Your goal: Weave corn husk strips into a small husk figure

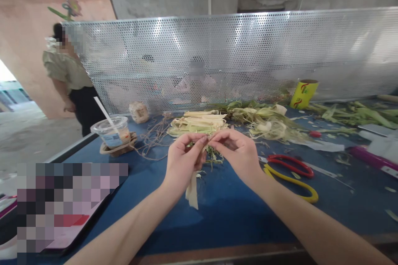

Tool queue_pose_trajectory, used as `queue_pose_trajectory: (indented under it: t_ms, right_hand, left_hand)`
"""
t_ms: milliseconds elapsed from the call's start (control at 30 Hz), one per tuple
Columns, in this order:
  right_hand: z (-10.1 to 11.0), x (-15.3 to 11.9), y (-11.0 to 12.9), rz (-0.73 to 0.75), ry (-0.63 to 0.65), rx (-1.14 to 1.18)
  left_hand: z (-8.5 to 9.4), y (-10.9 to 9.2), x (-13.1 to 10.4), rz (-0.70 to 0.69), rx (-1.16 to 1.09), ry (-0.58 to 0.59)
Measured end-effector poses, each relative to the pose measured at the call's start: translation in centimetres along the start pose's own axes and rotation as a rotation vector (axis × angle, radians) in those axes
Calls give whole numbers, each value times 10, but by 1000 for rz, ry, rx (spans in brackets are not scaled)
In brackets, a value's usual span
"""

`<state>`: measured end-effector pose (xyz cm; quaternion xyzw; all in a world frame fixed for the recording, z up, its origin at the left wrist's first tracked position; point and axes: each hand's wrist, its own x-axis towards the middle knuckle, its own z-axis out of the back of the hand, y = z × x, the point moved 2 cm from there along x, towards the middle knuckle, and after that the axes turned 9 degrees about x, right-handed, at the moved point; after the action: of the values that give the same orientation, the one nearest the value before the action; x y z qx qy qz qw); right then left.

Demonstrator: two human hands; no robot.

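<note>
My left hand (182, 159) and my right hand (241, 155) meet above the middle of the table, fingertips pinched close together. Between them is a pale strip of corn husk (192, 194), whose loose end hangs below my left hand. What the fingertips pinch is small and partly hidden by the fingers. Just behind the hands lies a stack of pale, flattened corn husks (199, 122). Scraps of thin green leaf (216, 157) show beneath my fingers. By my right forearm rest scissors (306, 169) with red and yellow handles, touching neither hand.
A lidded cup with a straw (115, 136) sits in a cardboard holder at left, beside tangled twine (152, 138) and a blurred tablet-like slab (71, 207). Green husks (248, 112) and a yellow roll (304, 93) lie along a perforated metal screen (199, 37). A person (71, 78) stands at left.
</note>
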<state>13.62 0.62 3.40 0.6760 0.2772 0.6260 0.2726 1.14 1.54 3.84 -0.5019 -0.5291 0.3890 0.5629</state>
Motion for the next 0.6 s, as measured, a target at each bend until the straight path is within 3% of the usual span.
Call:
queue_pose_trajectory:
  t_ms: [367, 600]
  right_hand:
    - [1, 4, 4, -127, -7, 73]
    - [3, 10, 5, -359, 13, 244]
  left_hand:
    - [2, 2, 0, -62, 18, -11]
    - [4, 3, 0, -166, 65, 43]
